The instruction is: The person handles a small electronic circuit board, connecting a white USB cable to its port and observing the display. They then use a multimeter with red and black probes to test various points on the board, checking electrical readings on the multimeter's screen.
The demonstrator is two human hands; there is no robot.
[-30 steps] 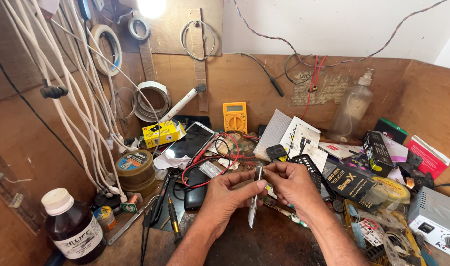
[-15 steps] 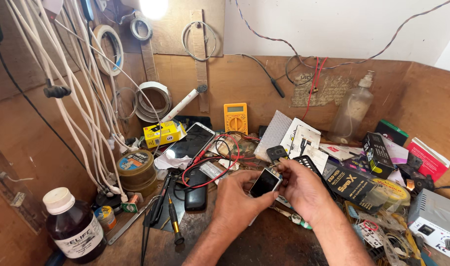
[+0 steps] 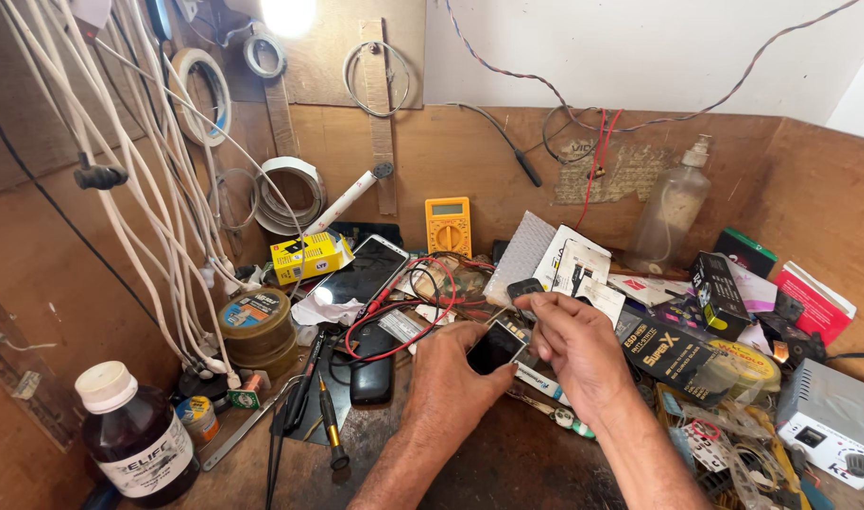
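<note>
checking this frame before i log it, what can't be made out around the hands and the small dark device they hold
- Head view: the underside of the small dark device faces away, and the left hand covers its lower edge.
- Head view: the small black part at the right hand fingertips is too small to identify.
- Head view: both forearms are cut off by the bottom edge.
- Head view: the brown bottle is cut by the bottom edge.

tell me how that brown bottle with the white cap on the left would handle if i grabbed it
The brown bottle looks nearly full of dark liquid, so probably heavy for its size. It seems glass-like and glossy, so likely slippery and breakable. Its squat, broad body suggests it would not tip easily.
</note>
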